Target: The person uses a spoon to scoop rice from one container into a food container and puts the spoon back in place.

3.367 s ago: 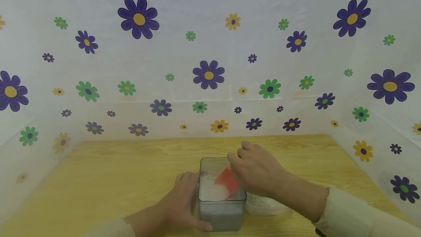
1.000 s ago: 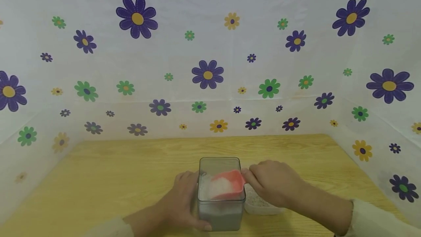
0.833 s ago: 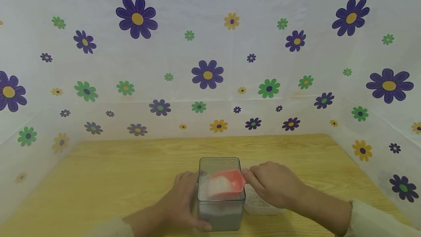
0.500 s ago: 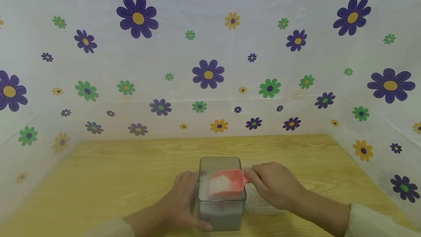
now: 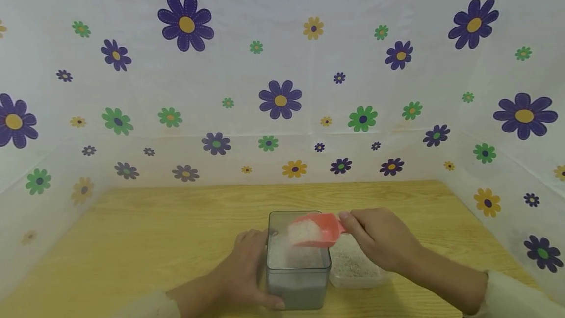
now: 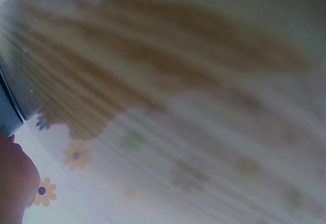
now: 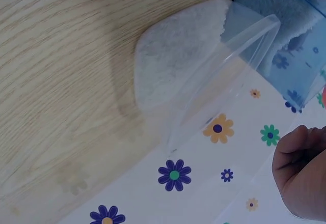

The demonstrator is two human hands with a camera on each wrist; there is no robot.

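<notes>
My right hand grips the handle of a pink scoop, heaped with white grains. The scoop is held over the mouth of a tall, smoky-clear square container partly filled with the same kind of grains. On that container's left side rests my left hand, thumb along the front and fingers wrapped toward the back. A low clear tub, also holding pale grains, stands just right of the container, under my right hand. In the right wrist view my curled fingers show, but the scoop is mostly out of frame.
A wooden-patterned table carries both containers near its front edge. White cloth with purple, yellow and green flowers encloses the back and both sides.
The scoop went from dug into the grains to level and loaded, then rose and shifted right with my right hand, showing more of the low tub. My left hand stays put.
</notes>
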